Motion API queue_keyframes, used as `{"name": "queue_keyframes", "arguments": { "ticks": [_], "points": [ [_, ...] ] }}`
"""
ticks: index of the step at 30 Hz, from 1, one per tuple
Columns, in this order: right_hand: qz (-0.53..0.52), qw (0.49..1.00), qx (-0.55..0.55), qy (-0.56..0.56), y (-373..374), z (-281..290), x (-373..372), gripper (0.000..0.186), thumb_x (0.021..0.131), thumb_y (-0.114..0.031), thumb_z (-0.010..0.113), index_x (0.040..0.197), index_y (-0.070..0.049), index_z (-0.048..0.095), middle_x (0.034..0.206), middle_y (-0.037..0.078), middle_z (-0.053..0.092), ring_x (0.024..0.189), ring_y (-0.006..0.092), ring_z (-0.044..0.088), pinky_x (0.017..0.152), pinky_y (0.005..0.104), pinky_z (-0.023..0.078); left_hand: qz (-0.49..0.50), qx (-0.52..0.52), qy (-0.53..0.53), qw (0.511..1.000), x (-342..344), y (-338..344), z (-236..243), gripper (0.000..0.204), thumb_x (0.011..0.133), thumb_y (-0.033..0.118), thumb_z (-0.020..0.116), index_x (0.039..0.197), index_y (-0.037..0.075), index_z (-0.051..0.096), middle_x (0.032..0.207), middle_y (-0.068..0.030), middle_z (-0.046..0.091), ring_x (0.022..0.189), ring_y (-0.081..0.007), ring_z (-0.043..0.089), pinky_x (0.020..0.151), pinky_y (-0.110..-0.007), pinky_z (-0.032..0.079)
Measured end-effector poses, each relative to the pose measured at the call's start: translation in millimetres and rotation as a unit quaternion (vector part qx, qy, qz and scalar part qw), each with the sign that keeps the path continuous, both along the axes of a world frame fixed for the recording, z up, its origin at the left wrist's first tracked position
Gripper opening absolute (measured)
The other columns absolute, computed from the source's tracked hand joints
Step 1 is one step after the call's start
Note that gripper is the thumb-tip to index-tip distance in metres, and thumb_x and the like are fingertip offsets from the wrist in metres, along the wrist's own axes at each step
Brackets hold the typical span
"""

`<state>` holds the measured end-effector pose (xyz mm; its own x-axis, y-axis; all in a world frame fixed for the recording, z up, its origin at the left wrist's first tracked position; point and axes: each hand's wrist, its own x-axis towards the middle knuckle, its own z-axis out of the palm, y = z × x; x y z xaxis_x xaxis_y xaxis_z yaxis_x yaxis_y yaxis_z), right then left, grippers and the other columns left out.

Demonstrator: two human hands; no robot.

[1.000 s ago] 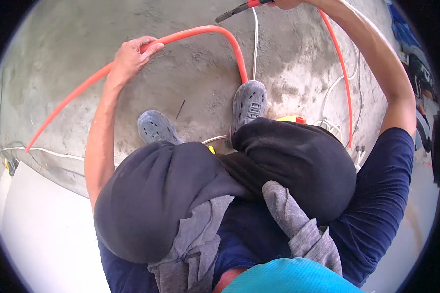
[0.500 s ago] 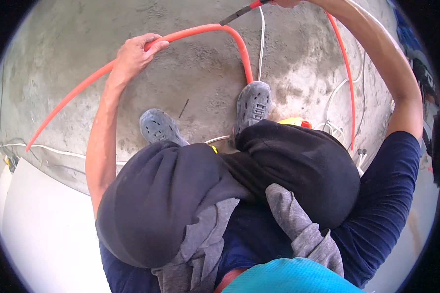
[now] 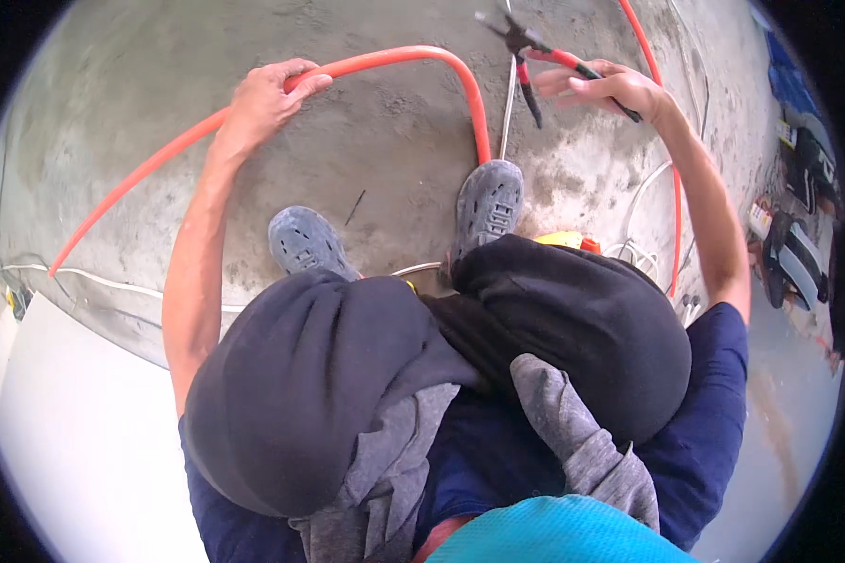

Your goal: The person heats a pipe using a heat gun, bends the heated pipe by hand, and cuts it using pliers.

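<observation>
My left hand [image 3: 270,101] is closed around an orange plastic pipe [image 3: 174,150], thumb along its top side. From there the pipe arches over to the right and bends down to my right shoe [image 3: 491,199], where its end is hidden. At the upper right, my right hand [image 3: 615,86] grips a pair of pliers [image 3: 554,58] by one of its red and black handles. The handles are spread apart and the jaws, somewhat blurred, point up and left. The pliers are apart from the pipe, over a white cable [image 3: 509,113].
Another orange pipe [image 3: 671,178] runs along the right side, near coiled white cable [image 3: 636,251]. A yellow and red object [image 3: 565,240] lies beside my right knee. White board [image 3: 84,422] covers the lower left. Dark items [image 3: 798,253] sit at the far right.
My right hand has come down and inward from the top edge, bringing the pliers fully into view. A handle that met the pipe's bend is now off it. The left hand barely moved.
</observation>
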<state>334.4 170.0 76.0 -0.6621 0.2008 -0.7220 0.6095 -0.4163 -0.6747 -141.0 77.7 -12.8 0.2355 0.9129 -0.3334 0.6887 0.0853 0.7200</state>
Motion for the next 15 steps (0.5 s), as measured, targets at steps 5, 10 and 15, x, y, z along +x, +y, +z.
{"name": "queue_keyframes", "arguments": {
  "ticks": [5,10,15],
  "points": [
    [-0.227,0.922,-0.015,0.312,-55.8,16.7,-12.5,0.053,0.103,-0.038,0.057,0.145,-0.006,0.057,0.159,0.017,0.043,0.14,0.0273,0.05,0.119,0.0453,0.037,-0.013,0.026,0.0,1.0,3.9,1.4,4.0,0.042,0.096,0.045,0.072,0.114,0.008,0.076,0.09,-0.0095,0.074,0.083,-0.0215,0.067,0.079,-0.034,0.052],
    [-0.331,0.824,-0.067,0.454,-47.6,43.2,-52.0,0.031,0.089,-0.008,0.068,0.119,-0.015,0.07,0.166,0.012,0.031,0.155,0.0425,0.022,0.125,0.0482,0.024,-0.006,-0.03,0.011,0.999,6.0,4.0,10.5,0.042,0.096,0.044,0.072,0.115,0.006,0.075,0.091,-0.0076,0.074,0.084,-0.0168,0.066,0.08,-0.032,0.052],
    [-0.279,0.835,0.163,0.445,-11.7,66.7,-41.0,0.05,0.091,-0.01,0.061,0.141,-0.013,0.056,0.167,0.018,0.028,0.154,0.0459,0.021,0.124,0.0552,0.024,0.004,-0.027,0.005,1.0,17.6,5.2,0.5,0.044,0.096,0.045,0.072,0.116,0.006,0.075,0.092,-0.006,0.074,0.084,-0.0147,0.065,0.079,-0.031,0.052]
  ]
}}
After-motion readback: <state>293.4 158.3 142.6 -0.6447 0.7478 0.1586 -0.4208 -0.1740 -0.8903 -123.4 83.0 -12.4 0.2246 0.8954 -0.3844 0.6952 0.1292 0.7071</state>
